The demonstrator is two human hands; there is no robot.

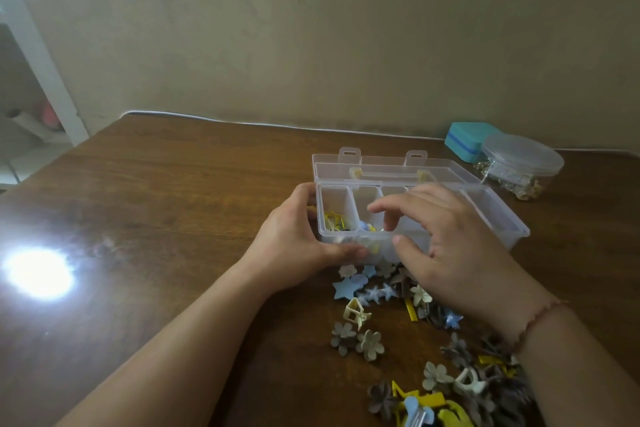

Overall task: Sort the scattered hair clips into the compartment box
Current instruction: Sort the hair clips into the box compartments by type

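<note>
Left grip [294, 239] clasps box [498, 208], right [450, 246] spread above

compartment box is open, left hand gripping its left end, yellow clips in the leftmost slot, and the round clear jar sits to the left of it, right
Not quite. The round clear jar sits to the right of the compartment box, at the far right of the table beside a teal case, as the head view shows. The rest holds: the box is open, the left hand grips its left end, and yellow clips lie in the leftmost slot.

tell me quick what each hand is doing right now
Left hand: grips the near left corner of the compartment box.
Right hand: open, fingers relaxed over the box, holding nothing visible.
</note>
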